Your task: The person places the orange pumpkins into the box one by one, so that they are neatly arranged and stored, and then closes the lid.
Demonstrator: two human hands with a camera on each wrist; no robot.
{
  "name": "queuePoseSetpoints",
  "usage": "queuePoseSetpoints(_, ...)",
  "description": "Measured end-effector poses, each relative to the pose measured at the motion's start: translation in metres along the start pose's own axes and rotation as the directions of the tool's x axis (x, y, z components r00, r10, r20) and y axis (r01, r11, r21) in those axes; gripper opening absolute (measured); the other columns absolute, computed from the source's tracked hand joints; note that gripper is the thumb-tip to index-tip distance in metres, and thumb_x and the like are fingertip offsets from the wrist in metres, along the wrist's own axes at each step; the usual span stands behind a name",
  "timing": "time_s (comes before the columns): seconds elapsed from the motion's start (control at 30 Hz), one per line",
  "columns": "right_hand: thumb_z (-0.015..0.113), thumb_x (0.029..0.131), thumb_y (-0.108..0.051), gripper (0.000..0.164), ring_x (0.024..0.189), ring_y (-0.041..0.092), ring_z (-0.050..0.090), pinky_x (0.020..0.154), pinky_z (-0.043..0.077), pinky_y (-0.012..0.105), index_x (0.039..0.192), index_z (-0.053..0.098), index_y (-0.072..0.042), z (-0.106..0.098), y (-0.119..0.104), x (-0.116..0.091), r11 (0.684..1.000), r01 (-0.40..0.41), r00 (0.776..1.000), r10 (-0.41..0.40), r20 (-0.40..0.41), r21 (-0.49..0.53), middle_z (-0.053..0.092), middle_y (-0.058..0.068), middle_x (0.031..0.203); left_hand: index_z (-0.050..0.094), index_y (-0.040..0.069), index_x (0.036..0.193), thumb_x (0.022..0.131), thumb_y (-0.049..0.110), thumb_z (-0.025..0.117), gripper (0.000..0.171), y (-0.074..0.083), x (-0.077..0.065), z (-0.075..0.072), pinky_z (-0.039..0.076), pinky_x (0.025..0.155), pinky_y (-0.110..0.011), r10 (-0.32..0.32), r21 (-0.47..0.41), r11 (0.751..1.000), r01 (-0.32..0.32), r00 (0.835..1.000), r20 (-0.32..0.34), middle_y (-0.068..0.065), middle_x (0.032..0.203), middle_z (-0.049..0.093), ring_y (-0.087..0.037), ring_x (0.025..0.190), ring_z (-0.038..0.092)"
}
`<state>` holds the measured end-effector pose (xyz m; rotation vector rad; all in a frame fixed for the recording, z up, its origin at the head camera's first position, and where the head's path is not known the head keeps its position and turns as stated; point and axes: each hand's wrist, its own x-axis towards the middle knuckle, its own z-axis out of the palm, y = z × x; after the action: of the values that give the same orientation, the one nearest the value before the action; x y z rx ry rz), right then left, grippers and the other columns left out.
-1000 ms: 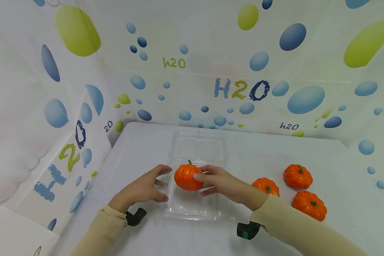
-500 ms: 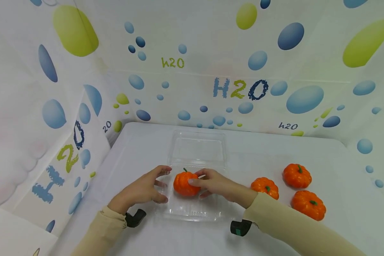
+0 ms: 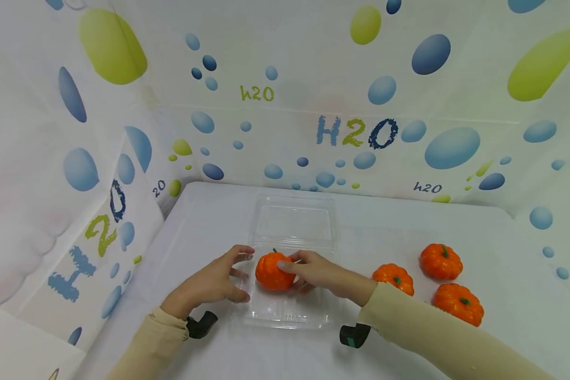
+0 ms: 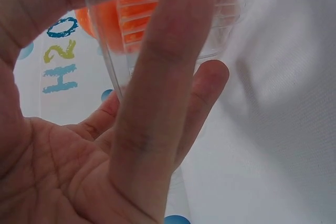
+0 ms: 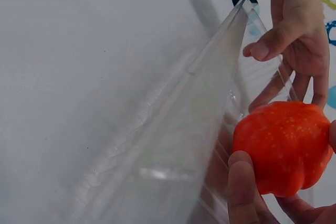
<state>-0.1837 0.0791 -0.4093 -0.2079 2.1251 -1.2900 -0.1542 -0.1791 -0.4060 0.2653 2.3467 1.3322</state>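
A small orange toy pumpkin (image 3: pixel 272 273) with a green stem is held over the base of a clear plastic clamshell box (image 3: pixel 296 316). My right hand (image 3: pixel 317 272) grips it from the right, thumb on the front and fingers behind; the right wrist view shows the thumb against the pumpkin (image 5: pixel 283 148). My left hand (image 3: pixel 209 282) is spread at the box's left side, its fingers loosely bent and nothing in its grasp. Through the clear ribbed wall in the left wrist view, the orange pumpkin (image 4: pixel 139 17) shows behind the left fingers.
The box's lid (image 3: pixel 294 219) lies folded back toward the patterned curtain (image 3: pixel 285 105). Right of the box, three more toy pumpkins sit on the white table: a near-left pumpkin (image 3: pixel 393 277), a back pumpkin (image 3: pixel 440 261) and a front-right pumpkin (image 3: pixel 458 304).
My right hand has lowered the pumpkin toward the box base and shifted it slightly left. My left hand has stayed at the box's left side.
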Motion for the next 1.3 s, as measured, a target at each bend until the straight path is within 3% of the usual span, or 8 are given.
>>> queuePoseSetpoints(0.3, 0.063, 0.099, -0.042, 0.058, 0.086, 0.026, 0.071, 0.079, 0.060, 0.035, 0.137, 0.049, -0.001, 0.001, 0.001, -0.003, 0.996, -0.001, 0.998, -0.004, 0.057, 0.086, 0.067, 0.008, 0.111, 0.040, 0.011, 0.146, 0.071, -0.003, 0.085, 0.088, -0.001, 0.001, 0.002, 0.060, 0.077, -0.041, -0.013, -0.006, 1.000, 0.013, 1.000, -0.013, -0.016, 0.154, 0.042, -0.030, 0.117, 0.062)
queuePoseSetpoints(0.77, 0.068, 0.096, -0.040, 0.066, 0.092, 0.025, 0.072, 0.080, 0.060, 0.038, 0.145, 0.044, -0.002, -0.007, -0.001, -0.020, 0.998, -0.006, 0.999, 0.004, 0.040, 0.056, 0.062, 0.012, 0.124, 0.038, 0.011, 0.147, 0.071, -0.001, 0.087, 0.090, 0.000, 0.001, 0.001, 0.060, 0.079, -0.042, -0.011, 0.001, 1.000, 0.011, 1.000, -0.004, -0.016, 0.154, 0.042, -0.033, 0.119, 0.060)
queuePoseSetpoints(0.9, 0.069, 0.095, -0.039, 0.068, 0.096, 0.027, 0.072, 0.082, 0.059, 0.038, 0.147, 0.043, -0.003, -0.016, 0.001, -0.030, 0.998, 0.035, 0.999, -0.036, 0.023, 0.046, 0.057, 0.013, 0.132, 0.038, 0.010, 0.147, 0.071, -0.001, 0.086, 0.090, 0.000, 0.000, 0.000, 0.060, 0.079, -0.042, -0.001, 0.002, 1.000, 0.001, 1.000, 0.002, -0.018, 0.154, 0.041, -0.034, 0.119, 0.060)
queuePoseSetpoints(1.0, 0.071, 0.095, -0.035, 0.066, 0.101, 0.029, 0.071, 0.085, 0.059, 0.039, 0.147, 0.044, -0.004, -0.022, 0.003, -0.037, 0.993, 0.110, 0.994, -0.110, -0.013, 0.047, 0.054, 0.015, 0.138, 0.039, 0.010, 0.147, 0.071, -0.001, 0.087, 0.090, 0.000, 0.000, 0.000, 0.060, 0.079, -0.041, -0.008, 0.004, 1.000, 0.008, 1.000, -0.007, -0.017, 0.154, 0.042, -0.033, 0.119, 0.060)
queuePoseSetpoints(1.13, 0.074, 0.093, -0.029, 0.061, 0.107, 0.028, 0.068, 0.087, 0.058, 0.037, 0.146, 0.049, -0.010, -0.032, 0.008, -0.051, 0.968, 0.245, 0.964, -0.238, -0.115, 0.051, 0.053, 0.013, 0.142, 0.039, 0.011, 0.147, 0.071, -0.001, 0.087, 0.090, 0.001, 0.000, 0.002, 0.060, 0.079, -0.041, -0.017, -0.003, 1.000, 0.017, 1.000, -0.016, -0.015, 0.154, 0.042, -0.032, 0.119, 0.061)
queuePoseSetpoints(1.3, 0.078, 0.090, -0.022, 0.063, 0.119, 0.027, 0.062, 0.093, 0.055, 0.036, 0.146, 0.049, -0.016, -0.050, 0.019, -0.073, 0.913, 0.408, 0.879, -0.401, -0.256, -0.028, 0.054, 0.006, 0.143, 0.039, 0.011, 0.147, 0.071, -0.002, 0.086, 0.090, 0.001, 0.000, 0.002, 0.060, 0.077, -0.041, -0.017, -0.005, 1.000, 0.017, 1.000, -0.015, -0.016, 0.154, 0.042, -0.033, 0.119, 0.060)
